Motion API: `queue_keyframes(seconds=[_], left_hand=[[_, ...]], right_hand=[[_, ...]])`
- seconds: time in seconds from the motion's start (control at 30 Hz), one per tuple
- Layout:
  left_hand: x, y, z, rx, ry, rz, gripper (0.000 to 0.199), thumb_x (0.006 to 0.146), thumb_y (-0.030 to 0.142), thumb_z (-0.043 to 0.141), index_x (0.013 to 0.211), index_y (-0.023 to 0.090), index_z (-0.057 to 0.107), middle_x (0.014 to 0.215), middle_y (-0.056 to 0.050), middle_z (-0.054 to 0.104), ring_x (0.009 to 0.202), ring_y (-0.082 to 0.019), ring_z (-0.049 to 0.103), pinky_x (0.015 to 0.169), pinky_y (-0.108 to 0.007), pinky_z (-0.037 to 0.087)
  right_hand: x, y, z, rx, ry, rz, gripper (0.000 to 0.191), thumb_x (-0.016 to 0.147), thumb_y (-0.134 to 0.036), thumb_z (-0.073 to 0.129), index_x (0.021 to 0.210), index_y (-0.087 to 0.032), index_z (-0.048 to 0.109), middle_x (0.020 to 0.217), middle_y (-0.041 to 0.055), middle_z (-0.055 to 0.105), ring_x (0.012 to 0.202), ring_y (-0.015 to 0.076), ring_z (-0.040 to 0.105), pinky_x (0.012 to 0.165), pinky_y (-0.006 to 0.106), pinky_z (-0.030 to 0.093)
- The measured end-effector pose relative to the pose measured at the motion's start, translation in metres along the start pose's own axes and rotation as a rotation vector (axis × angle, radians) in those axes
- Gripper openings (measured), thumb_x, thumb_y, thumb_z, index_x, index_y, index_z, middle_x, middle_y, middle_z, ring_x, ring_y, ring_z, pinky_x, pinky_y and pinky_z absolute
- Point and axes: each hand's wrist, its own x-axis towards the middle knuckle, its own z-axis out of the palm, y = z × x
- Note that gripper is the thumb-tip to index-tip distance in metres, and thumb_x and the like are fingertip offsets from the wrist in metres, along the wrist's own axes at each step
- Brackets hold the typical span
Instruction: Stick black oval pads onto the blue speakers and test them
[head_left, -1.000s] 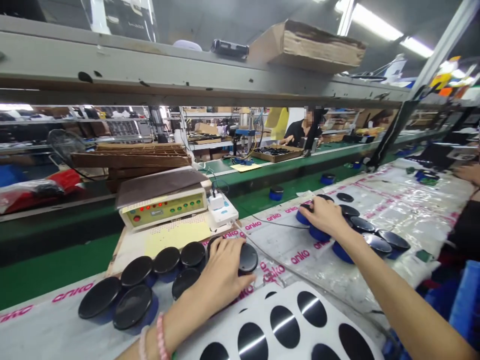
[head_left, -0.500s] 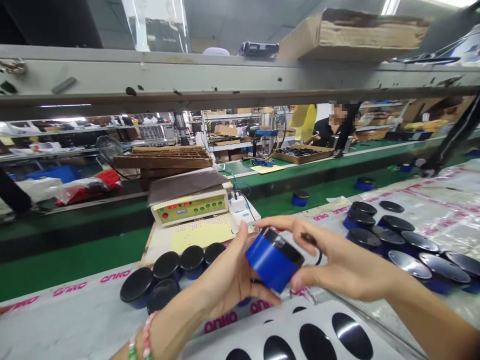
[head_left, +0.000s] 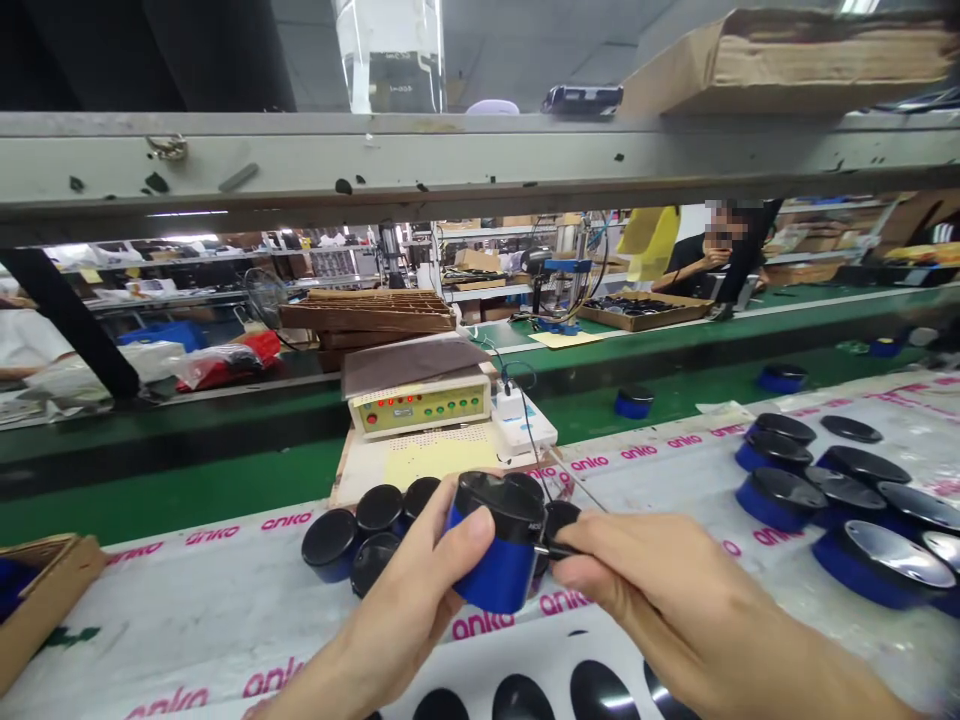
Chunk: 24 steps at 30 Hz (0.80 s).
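Blue cylindrical housing (head_left: 495, 565) with a black cap is held in the air in the left hand (head_left: 397, 580), slightly tilted with the cap upward, the fingers closed around it and the thumb pressed on its side. A small black plug (head_left: 559, 549) is pinched between the fingers of the right hand (head_left: 675, 600), its metal tip touching the housing's side; the other fingers are curled closed. Along the near edge of the workbench (head_left: 225, 640), a white sheet with black ovals (head_left: 517, 698) lies under the hands, and pink "anko" lettering is printed on the clear plastic film (head_left: 480, 626) covering the bench. A cardboard tray (head_left: 37, 600) sits at the bench's near left corner. Black-capped blue housings (head_left: 330, 545) are clustered just left of the hands, and a second group (head_left: 780, 498) lies toward the right edge, some turned cap-side down or tilted. At the far edge stands an electronic tester box (head_left: 420, 405) with red and green lights, beside a white power adapter (head_left: 511, 408) and yellow paper (head_left: 442, 460). Beyond, more housings sit on a green conveyor belt (head_left: 675, 345), and a co-worker (head_left: 712, 250) is seated behind a tray of black parts (head_left: 645, 312).
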Motion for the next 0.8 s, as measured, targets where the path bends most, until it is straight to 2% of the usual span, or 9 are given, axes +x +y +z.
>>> queue_keyframes(seconds=[0.17, 0.3, 0.37, 0.43, 0.5, 0.57, 0.63, 0.7, 0.8], left_hand=[[-0.006, -0.005, 0.003, 0.300, 0.135, 0.226, 0.049, 0.080, 0.059, 0.060, 0.113, 0.025, 0.048, 0.114, -0.004, 0.059, 0.106, -0.022, 0.055, 0.093, -0.033, 0.041], [-0.011, -0.015, 0.000, 0.558, 0.256, 0.313, 0.062, 0.075, 0.061, 0.063, 0.121, 0.026, 0.039, 0.118, -0.005, 0.056, 0.111, -0.024, 0.052, 0.094, -0.034, 0.041], [-0.012, -0.020, -0.004, 0.684, 0.269, 0.362, 0.064, 0.078, 0.058, 0.062, 0.127, 0.029, 0.033, 0.124, -0.006, 0.053, 0.114, -0.025, 0.051, 0.095, -0.036, 0.041], [-0.012, -0.021, -0.007, 0.877, 0.232, 0.487, 0.066, 0.081, 0.053, 0.061, 0.133, 0.031, 0.026, 0.128, -0.006, 0.048, 0.116, -0.026, 0.051, 0.096, -0.039, 0.043], [-0.011, -0.019, -0.008, 1.123, 0.197, 0.701, 0.066, 0.083, 0.045, 0.062, 0.137, 0.031, 0.027, 0.131, -0.008, 0.042, 0.118, -0.026, 0.049, 0.097, -0.038, 0.044], [-0.011, -0.014, -0.006, 1.332, 0.175, 0.929, 0.060, 0.085, 0.033, 0.063, 0.137, 0.025, 0.034, 0.129, -0.011, 0.038, 0.122, -0.026, 0.044, 0.102, -0.038, 0.042], [-0.012, -0.010, -0.003, 1.435, 0.134, 1.112, 0.053, 0.084, 0.018, 0.063, 0.132, 0.016, 0.041, 0.127, -0.013, 0.039, 0.125, -0.028, 0.040, 0.106, -0.041, 0.038], [-0.013, -0.008, -0.001, 1.456, 0.047, 1.224, 0.045, 0.081, 0.007, 0.063, 0.122, 0.011, 0.044, 0.128, -0.014, 0.042, 0.127, -0.031, 0.038, 0.107, -0.045, 0.039], [-0.015, -0.006, 0.002, 1.471, -0.021, 1.259, 0.031, 0.081, 0.002, 0.057, 0.107, 0.013, 0.046, 0.130, -0.016, 0.041, 0.127, -0.033, 0.039, 0.101, -0.046, 0.045]], right_hand=[[0.000, -0.006, 0.008, -0.125, 0.164, -0.045, 0.022, 0.096, -0.016, 0.042, 0.077, -0.017, 0.054, 0.059, -0.0020, 0.052, 0.050, 0.0121, 0.049, 0.047, 0.027, 0.032], [-0.002, -0.008, 0.014, -0.179, 0.204, -0.052, 0.024, 0.094, -0.012, 0.041, 0.074, -0.018, 0.052, 0.055, -0.0020, 0.051, 0.045, 0.0118, 0.048, 0.045, 0.026, 0.032], [-0.003, -0.006, 0.019, -0.141, 0.224, -0.043, 0.019, 0.094, -0.010, 0.041, 0.080, -0.017, 0.052, 0.058, -0.0014, 0.054, 0.047, 0.0120, 0.051, 0.046, 0.026, 0.034], [-0.006, -0.001, 0.024, -0.044, 0.184, 0.012, 0.015, 0.094, -0.011, 0.039, 0.089, -0.018, 0.052, 0.064, -0.0011, 0.057, 0.051, 0.0125, 0.053, 0.047, 0.025, 0.037], [-0.009, 0.004, 0.030, 0.062, 0.093, 0.086, 0.016, 0.094, -0.012, 0.037, 0.089, -0.020, 0.049, 0.067, -0.0019, 0.057, 0.054, 0.0122, 0.053, 0.049, 0.024, 0.039], [-0.011, 0.009, 0.033, 0.138, 0.044, 0.121, 0.017, 0.094, -0.012, 0.035, 0.086, -0.022, 0.046, 0.069, -0.0026, 0.056, 0.056, 0.0118, 0.054, 0.052, 0.023, 0.042], [-0.013, 0.010, 0.035, 0.176, 0.071, 0.109, 0.018, 0.093, -0.010, 0.034, 0.084, -0.023, 0.043, 0.071, -0.0028, 0.055, 0.058, 0.0114, 0.054, 0.055, 0.022, 0.044], [-0.014, 0.009, 0.034, 0.182, 0.101, 0.101, 0.020, 0.092, -0.008, 0.033, 0.081, -0.023, 0.040, 0.069, -0.0034, 0.054, 0.056, 0.0111, 0.054, 0.055, 0.021, 0.045], [-0.015, 0.005, 0.031, 0.161, 0.131, 0.090, 0.020, 0.089, -0.006, 0.034, 0.079, -0.023, 0.038, 0.068, -0.0029, 0.055, 0.055, 0.0113, 0.054, 0.055, 0.021, 0.046]])
